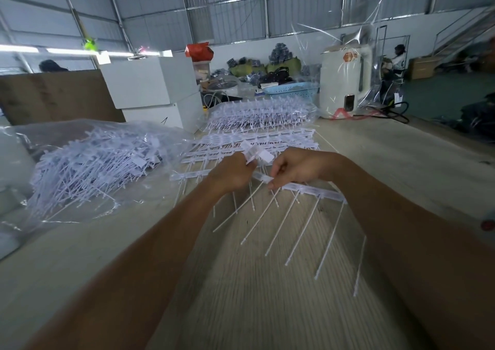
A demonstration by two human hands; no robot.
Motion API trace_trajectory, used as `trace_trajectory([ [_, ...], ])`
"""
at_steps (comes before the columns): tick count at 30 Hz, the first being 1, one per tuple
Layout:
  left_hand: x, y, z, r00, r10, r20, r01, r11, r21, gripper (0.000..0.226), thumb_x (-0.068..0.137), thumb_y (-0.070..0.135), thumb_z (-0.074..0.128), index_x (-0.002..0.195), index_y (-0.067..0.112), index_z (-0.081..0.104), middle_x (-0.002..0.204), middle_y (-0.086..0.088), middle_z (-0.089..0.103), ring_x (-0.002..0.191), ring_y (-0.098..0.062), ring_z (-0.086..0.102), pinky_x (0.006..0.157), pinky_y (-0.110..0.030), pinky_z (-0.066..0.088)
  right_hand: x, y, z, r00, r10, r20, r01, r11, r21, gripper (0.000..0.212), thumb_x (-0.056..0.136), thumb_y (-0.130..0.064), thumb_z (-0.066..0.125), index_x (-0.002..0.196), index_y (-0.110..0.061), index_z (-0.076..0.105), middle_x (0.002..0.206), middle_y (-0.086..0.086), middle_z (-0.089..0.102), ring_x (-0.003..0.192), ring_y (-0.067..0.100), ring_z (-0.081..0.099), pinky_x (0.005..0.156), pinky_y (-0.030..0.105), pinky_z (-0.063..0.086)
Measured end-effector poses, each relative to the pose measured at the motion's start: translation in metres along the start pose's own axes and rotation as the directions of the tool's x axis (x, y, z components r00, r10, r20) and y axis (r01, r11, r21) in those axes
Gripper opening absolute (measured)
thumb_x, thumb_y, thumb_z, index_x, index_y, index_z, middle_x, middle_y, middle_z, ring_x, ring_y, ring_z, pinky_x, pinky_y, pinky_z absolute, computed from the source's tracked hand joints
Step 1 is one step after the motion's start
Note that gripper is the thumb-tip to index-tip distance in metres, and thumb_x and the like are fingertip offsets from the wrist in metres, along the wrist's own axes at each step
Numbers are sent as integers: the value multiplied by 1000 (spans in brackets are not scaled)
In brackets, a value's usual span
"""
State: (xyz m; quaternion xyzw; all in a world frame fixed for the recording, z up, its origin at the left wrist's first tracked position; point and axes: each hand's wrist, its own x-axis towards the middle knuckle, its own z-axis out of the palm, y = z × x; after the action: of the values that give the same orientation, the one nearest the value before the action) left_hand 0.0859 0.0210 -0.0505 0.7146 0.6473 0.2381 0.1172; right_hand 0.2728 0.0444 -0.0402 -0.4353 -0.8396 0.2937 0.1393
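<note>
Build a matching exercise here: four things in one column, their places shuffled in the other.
1. white plastic strip of long-tailed seals
2. clear plastic bag of loose white seals
3. light blue plastic basket
4. two plain white boxes

A. beside tall white appliance
B. stacked by brown board
C. gripped by left hand, right hand
D. on table, left side

Pairs: 1-C; 2-D; 3-A; 4-B

Both hands pinch a white seal strip (tails dangling) above the table.
</note>
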Motion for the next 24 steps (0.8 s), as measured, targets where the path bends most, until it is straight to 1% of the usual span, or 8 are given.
trace_trajectory([
  [3, -2, 0, -4, 998, 53, 47, -42, 979, -202, 23, 104, 39, 50, 103, 21, 65, 77, 7, 65, 60, -2, 57, 49, -21, 38, 0, -3, -1, 998, -37, -56, 42, 995, 85, 17, 83, -24, 83, 86, -11, 72, 74, -5, 61, 66, 7, 52, 63, 22, 38],
  [5, -3, 2, -8, 998, 29, 58, -7, 941, -337, 23, 100, 42, 57, 97, 22, 67, 59, 13, 61, 38, 2, 45, 36, -15, 30, -1, -2, 0, 993, -72, -94, 89, 977, 192, 26, 84, -19, 81, 97, -1, 69, 83, 3, 62, 77, 12, 57, 72, 25, 41],
  [7, -2, 3, -13, 998, -16, 66, 43, 899, -436, 26, 97, 42, 62, 98, 17, 70, 64, 2, 66, 34, -3, 36, 37, -15, 23, -4, -2, 2, 992, -84, -93, 111, 934, 341, 23, 87, -15, 78, 101, -1, 65, 91, 11, 65, 83, 17, 62, 77, 28, 49],
  [9, -2, 3, -16, 997, -34, 65, 61, 867, -494, 27, 97, 39, 62, 98, 14, 70, 75, -12, 71, 36, -6, 34, 39, -16, 21, -5, 0, 5, 995, -79, -53, 95, 866, 491, 19, 92, -17, 72, 102, -2, 65, 98, 16, 70, 81, 22, 66, 73, 32, 54],
  [12, -3, 6, -18, 999, -32, 6, 30, 826, -563, 22, 99, 32, 60, 92, 13, 70, 68, -6, 69, 40, -8, 34, 41, -17, 21, -4, 5, 5, 999, -47, -2, 42, 885, 464, 32, 97, -31, 66, 111, -3, 69, 98, 19, 71, 83, 26, 65, 74, 39, 47],
  [17, -6, 9, -17, 999, 42, -12, -40, 794, -607, 14, 95, 26, 67, 84, 17, 71, 60, 6, 63, 40, -3, 43, 39, -14, 25, -2, 16, 5, 995, -74, -64, 96, 865, 492, 30, 94, -35, 69, 103, -6, 72, 76, 9, 64, 69, 16, 59, 61, 30, 42],
  [20, -3, 14, -16, 997, -69, -46, 26, 790, -613, 11, 91, 25, 71, 87, 15, 67, 65, 2, 65, 52, -5, 61, 40, -14, 32, 0, 18, 6, 985, -116, -124, 163, 850, 501, 24, 92, -33, 72, 89, -9, 75, 71, 7, 62, 66, 16, 57, 61, 31, 42],
  [24, 1, 20, -15, 984, -167, -55, 101, 793, -601, 9, 87, 15, 71, 87, 10, 64, 65, -3, 61, 41, -4, 57, 37, -13, 32, 2, 14, 6, 975, -138, -172, 200, 883, 424, 22, 90, -30, 75, 82, -10, 77, 68, 13, 64, 64, 24, 55, 63, 38, 39],
])
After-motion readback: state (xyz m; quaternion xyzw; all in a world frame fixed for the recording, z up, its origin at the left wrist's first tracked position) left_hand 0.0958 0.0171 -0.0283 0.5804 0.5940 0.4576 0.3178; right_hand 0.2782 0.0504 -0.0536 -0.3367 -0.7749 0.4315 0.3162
